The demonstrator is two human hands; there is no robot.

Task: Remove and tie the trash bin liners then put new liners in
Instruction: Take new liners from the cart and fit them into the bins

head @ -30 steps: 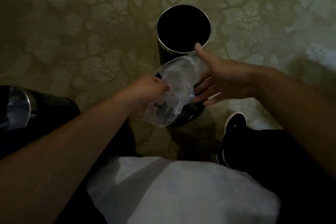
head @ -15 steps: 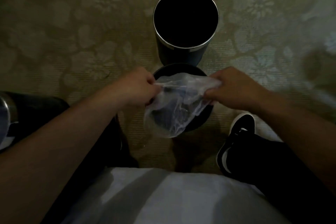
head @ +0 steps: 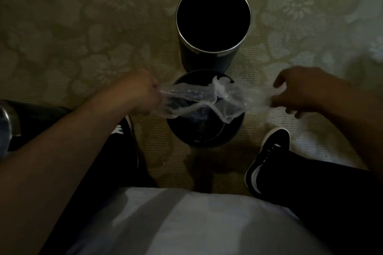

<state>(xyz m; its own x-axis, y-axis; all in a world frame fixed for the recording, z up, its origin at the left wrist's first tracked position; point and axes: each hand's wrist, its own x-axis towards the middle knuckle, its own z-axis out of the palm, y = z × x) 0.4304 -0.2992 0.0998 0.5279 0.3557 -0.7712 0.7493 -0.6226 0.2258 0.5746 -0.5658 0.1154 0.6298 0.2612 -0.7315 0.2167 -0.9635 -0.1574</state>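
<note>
Fingers of both hands are curled on plastic: the left hand (head: 136, 91) grips one end of the clear liner (head: 192, 99), and the right hand (head: 300, 87) pinches the other, though blur hides its exact hold. Beyond the fingers stands the tall bin (head: 207, 59), its mouth open and dark. Directly below the gap between the fingers sits the near bin (head: 207, 141). The liner's long axis runs from fingers to fingers across that bin's mouth. Both hands lie about equally near it, so the next move is probably straight down.
</note>
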